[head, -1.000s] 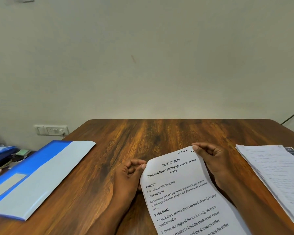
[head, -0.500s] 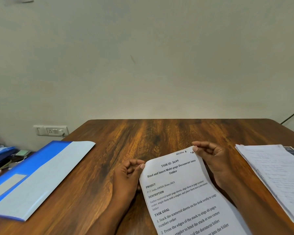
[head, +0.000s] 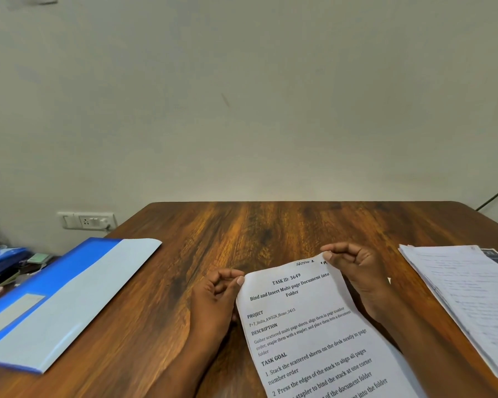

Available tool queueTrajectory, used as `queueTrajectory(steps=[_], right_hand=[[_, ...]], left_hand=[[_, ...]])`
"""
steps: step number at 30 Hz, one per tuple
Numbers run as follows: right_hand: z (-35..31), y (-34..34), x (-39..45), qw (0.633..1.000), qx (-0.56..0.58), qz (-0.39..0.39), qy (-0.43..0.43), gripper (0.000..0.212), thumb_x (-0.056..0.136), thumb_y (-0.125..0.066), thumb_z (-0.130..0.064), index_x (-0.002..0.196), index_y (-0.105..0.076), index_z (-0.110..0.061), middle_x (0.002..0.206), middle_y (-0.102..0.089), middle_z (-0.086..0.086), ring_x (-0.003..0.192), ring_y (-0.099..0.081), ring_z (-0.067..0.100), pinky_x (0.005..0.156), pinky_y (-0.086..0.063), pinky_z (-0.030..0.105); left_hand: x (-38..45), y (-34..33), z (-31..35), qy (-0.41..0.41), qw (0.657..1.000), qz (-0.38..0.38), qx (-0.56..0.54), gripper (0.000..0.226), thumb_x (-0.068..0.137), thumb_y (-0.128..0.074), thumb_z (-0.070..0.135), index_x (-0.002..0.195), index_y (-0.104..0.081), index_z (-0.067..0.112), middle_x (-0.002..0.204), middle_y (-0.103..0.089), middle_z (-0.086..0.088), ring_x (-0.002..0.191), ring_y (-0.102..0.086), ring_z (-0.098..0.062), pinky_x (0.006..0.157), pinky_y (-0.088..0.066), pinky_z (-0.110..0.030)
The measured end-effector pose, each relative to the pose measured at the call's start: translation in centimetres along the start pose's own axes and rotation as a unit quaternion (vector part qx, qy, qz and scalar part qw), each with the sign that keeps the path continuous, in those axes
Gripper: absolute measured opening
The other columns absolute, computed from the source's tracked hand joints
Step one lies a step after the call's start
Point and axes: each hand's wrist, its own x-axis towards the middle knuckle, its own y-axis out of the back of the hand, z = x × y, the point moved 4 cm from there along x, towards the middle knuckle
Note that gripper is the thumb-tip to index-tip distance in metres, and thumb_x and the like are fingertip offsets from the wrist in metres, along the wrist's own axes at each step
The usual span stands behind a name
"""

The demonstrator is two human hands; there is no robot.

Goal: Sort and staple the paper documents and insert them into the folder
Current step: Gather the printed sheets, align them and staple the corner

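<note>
**Ana:** Head view first. Where does the job stand?

**Ben:** Early, I'd say. The left hand pinches the top left corner of a printed sheet, and the right hand pinches the top right corner. Both have fingers curled onto the paper, holding it up over the near edge of the table, angled toward the camera.

**Ana:** One sheet or several?

**Ben:** I can't tell; only the front page shows. It's headed "Bind and Insert Multi-page Document into Folder."

**Ana:** And the rest of the papers?

**Ben:** A loose stack lies on the table to the right, well apart from the held sheet. Its edges look uneven, so I'd judge it unsorted and not yet squared up.

**Ana:** The folder?

**Ben:** Blue folder, flat on the left side of the table, partly overhanging the edge. I can't tell whether anything is in it.

**Ana:** Any stapler?

**Ben:** None that I can make out. There is some clutter beyond the folder, off the table, too small to name.

**Ana:** So what's left?

**Ben:** Nearly everything, in my judgement: ordering the pages, aligning them, stapling a corner, then sliding them into the folder.
</note>
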Motion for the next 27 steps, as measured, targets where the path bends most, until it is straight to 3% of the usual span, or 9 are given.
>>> queueTrajectory(steps=[5,10,14,18,21,24,27], right_hand=[[-0.1,0.1,-0.2,1.000,0.007,-0.013,-0.017,0.018,0.080,-0.081,0.000,0.099,-0.079,-0.002,0.097,-0.080,0.017,0.084,-0.074,0.018,0.079,-0.057,0.028],[-0.5,-0.3,-0.6,0.999,0.013,-0.004,-0.033,0.026,0.079,-0.081,-0.023,0.099,-0.081,-0.007,0.098,-0.079,0.017,0.081,-0.072,0.020,0.069,-0.052,0.031],[-0.6,-1.0,-1.2,0.995,-0.024,-0.071,-0.072,0.036,0.089,-0.073,-0.038,0.105,-0.078,-0.006,0.101,-0.079,0.018,0.086,-0.065,0.037,0.069,-0.048,0.036],[-0.5,-2.1,-2.1,0.977,-0.042,-0.171,-0.118,0.045,0.086,-0.079,-0.037,0.117,-0.073,-0.005,0.113,-0.078,0.017,0.104,-0.074,0.040,0.092,-0.056,0.047],[-0.5,-2.8,-2.4,0.975,-0.052,-0.181,-0.114,0.059,0.070,-0.092,-0.048,0.111,-0.077,-0.009,0.111,-0.078,0.017,0.098,-0.077,0.034,0.078,-0.063,0.038],[-0.5,-2.8,-2.5,0.972,-0.075,-0.189,-0.116,0.047,0.077,-0.091,-0.034,0.112,-0.077,-0.007,0.112,-0.078,0.016,0.099,-0.077,0.035,0.084,-0.063,0.043],[-0.2,-2.8,-3.1,0.950,-0.091,-0.252,-0.163,0.037,0.085,-0.083,-0.015,0.119,-0.073,-0.005,0.115,-0.078,0.014,0.104,-0.076,0.036,0.089,-0.062,0.046]], left_hand=[[0.2,0.6,-0.3,-0.016,0.999,0.038,0.009,0.007,0.096,-0.073,0.010,0.094,-0.076,0.015,0.079,-0.078,-0.009,0.059,-0.065,-0.015,0.052,-0.048,-0.031],[0.5,1.3,-0.1,-0.032,0.995,0.090,0.012,0.011,0.095,-0.074,0.010,0.094,-0.077,0.020,0.083,-0.079,-0.005,0.077,-0.076,-0.026,0.065,-0.059,-0.040],[0.1,1.7,0.9,-0.078,0.986,0.142,0.030,0.013,0.096,-0.072,0.009,0.096,-0.075,0.021,0.083,-0.077,-0.002,0.076,-0.074,-0.024,0.064,-0.060,-0.037],[-0.6,2.2,2.2,-0.144,0.968,0.201,0.034,0.012,0.097,-0.071,0.009,0.099,-0.074,0.021,0.085,-0.075,0.001,0.074,-0.071,-0.014,0.063,-0.056,-0.024],[-0.8,2.6,2.8,-0.172,0.955,0.242,0.019,0.010,0.097,-0.070,0.007,0.101,-0.073,0.016,0.090,-0.075,0.004,0.076,-0.070,-0.007,0.066,-0.054,-0.017],[-0.7,2.8,2.8,-0.170,0.948,0.268,0.000,0.010,0.098,-0.070,0.006,0.102,-0.072,0.016,0.092,-0.075,0.005,0.079,-0.070,-0.006,0.068,-0.055,-0.017],[-0.4,2.8,2.6,-0.158,0.948,0.276,-0.029,0.015,0.098,-0.070,0.006,0.101,-0.071,0.020,0.089,-0.076,0.011,0.080,-0.071,-0.003,0.070,-0.055,-0.016]])
